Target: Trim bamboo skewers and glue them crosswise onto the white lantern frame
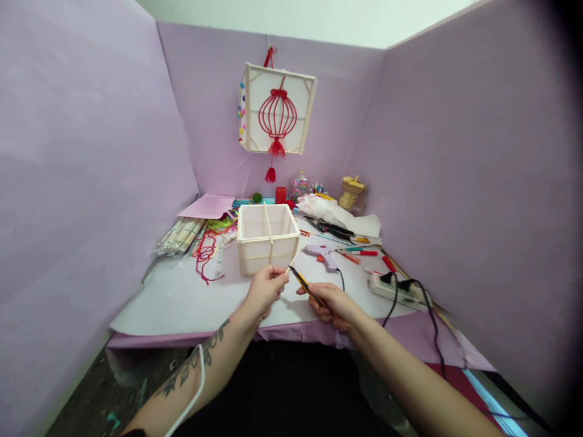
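1. Two bare hands work above the near edge of the white-covered table point(168, 312), both with fingers closed on something.
2. Left hand point(268, 288): thumb and forefinger pinch the lower end of a thin, pale, slightly curved strip point(295, 257), which looks like wood. Its long axis slants away from the pinch, toward the table's far edge and a little to the right.
3. Right hand point(334, 305): fingers wrap the handle of a slim yellow-and-black craft knife point(306, 285). The knife points away and leftward, so it meets the strip's line at an angle. Its tip is just beside the pinch; whether it touches the strip, I cannot tell.
4. The strip is therefore nearest the left hand, with the blade approaching from the right.
5. Just beyond the left hand, mid-table, stands an open-topped, cream box frame with white panels point(255, 250).
6. A pale lilac glue gun point(322, 255) lies right of the box, toward the table's right edge.
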A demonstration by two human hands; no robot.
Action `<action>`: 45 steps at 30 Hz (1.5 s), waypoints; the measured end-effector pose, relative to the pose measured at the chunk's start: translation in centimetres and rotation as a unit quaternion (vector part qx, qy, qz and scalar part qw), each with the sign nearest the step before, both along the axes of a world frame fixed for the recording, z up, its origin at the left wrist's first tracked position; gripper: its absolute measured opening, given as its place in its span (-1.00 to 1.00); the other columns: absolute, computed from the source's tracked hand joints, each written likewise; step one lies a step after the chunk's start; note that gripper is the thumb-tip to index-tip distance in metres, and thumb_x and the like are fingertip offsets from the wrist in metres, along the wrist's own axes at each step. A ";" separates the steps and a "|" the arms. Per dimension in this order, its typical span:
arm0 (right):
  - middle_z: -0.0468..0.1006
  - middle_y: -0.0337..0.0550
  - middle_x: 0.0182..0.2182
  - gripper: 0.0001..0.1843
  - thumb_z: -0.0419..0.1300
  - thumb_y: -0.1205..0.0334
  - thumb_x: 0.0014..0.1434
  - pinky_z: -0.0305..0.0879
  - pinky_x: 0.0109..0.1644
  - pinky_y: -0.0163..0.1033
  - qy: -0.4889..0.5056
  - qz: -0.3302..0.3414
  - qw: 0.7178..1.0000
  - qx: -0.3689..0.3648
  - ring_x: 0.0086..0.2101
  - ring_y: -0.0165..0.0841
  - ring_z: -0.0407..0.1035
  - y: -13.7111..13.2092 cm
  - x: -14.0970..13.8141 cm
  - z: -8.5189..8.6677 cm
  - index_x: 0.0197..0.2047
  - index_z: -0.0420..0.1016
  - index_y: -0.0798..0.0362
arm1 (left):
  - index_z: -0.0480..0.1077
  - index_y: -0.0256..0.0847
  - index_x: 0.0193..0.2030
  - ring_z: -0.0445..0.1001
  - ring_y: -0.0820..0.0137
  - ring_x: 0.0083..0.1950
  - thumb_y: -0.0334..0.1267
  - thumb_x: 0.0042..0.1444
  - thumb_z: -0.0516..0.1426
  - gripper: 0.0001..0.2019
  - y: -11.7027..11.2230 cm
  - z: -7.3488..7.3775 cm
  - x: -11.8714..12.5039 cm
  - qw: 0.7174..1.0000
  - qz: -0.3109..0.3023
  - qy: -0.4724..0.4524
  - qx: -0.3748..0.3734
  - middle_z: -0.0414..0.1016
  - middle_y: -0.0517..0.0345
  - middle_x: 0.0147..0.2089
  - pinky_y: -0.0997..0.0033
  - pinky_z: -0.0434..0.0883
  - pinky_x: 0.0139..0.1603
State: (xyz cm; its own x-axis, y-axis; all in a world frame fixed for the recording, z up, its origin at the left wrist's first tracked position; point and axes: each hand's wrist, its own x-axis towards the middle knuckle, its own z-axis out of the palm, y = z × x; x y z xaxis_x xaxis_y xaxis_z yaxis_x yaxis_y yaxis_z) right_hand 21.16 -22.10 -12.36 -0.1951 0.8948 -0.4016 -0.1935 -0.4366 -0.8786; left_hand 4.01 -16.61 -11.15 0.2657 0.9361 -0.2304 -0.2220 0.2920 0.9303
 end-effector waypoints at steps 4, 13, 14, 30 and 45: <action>0.18 -0.44 -0.71 -0.44 0.12 -0.17 0.06 -0.27 -0.66 -0.37 -0.101 0.004 0.994 0.052 -0.74 -0.58 -0.17 0.2 -0.1 -0.5 -0.16 0.53 0.17 | 0.31 -0.26 -0.39 0.07 0.65 -0.67 -0.20 -0.24 0.33 -0.67 -0.1 0.1 0.0 1.000 -0.005 0.000 -0.006 0.30 0.33 -0.58 0.58 -0.16 -0.65; 0.52 -0.14 -0.49 -0.64 0.12 -0.01 0.13 0.17 -0.31 -0.24 -0.365 -0.103 0.893 0.243 -0.39 -0.26 0.35 0.6 0.3 -1.2 -0.26 0.64 0.05 | 0.27 -0.25 -0.39 0.02 0.70 -0.70 -0.22 -0.24 0.33 -0.66 -0.5 0.4 0.2 1.000 -0.003 -0.008 -0.024 0.29 0.34 -0.58 0.59 -0.20 -0.65; 0.55 -0.11 -0.43 -0.66 0.13 0.02 0.15 0.18 -0.27 -0.24 -0.386 -0.113 0.879 0.255 -0.34 -0.23 0.37 0.4 0.3 -1.3 -0.22 0.64 0.03 | 0.27 -0.25 -0.39 0.02 0.70 -0.70 -0.22 -0.24 0.33 -0.66 -0.5 0.3 0.3 1.000 -0.001 -0.009 -0.025 0.29 0.35 -0.58 0.59 -0.20 -0.65; 0.57 -0.02 -0.38 -0.60 -0.02 0.10 0.34 0.08 -0.31 -0.26 -0.701 -0.124 0.587 0.385 -0.35 -0.27 0.37 -0.2 -0.1 -2.4 0.04 0.56 0.00 | 0.29 -0.29 -0.36 0.01 0.71 -0.68 -0.24 -0.25 0.35 -0.64 -0.6 -0.2 0.5 0.999 0.006 -0.021 -0.048 0.26 0.34 -0.59 0.60 -0.21 -0.66; 0.24 -0.34 -0.71 -0.43 0.04 -0.15 0.16 -0.11 -0.62 -0.34 -0.244 -0.025 0.953 0.180 -0.70 -0.51 -0.03 0.5 0.4 -1.5 -0.18 0.60 0.20 | 0.34 -0.28 -0.40 0.10 0.65 -0.66 -0.19 -0.25 0.32 -0.68 -0.5 -0.1 0.4 1.000 0.021 0.000 0.016 0.32 0.31 -0.58 0.61 -0.10 -0.67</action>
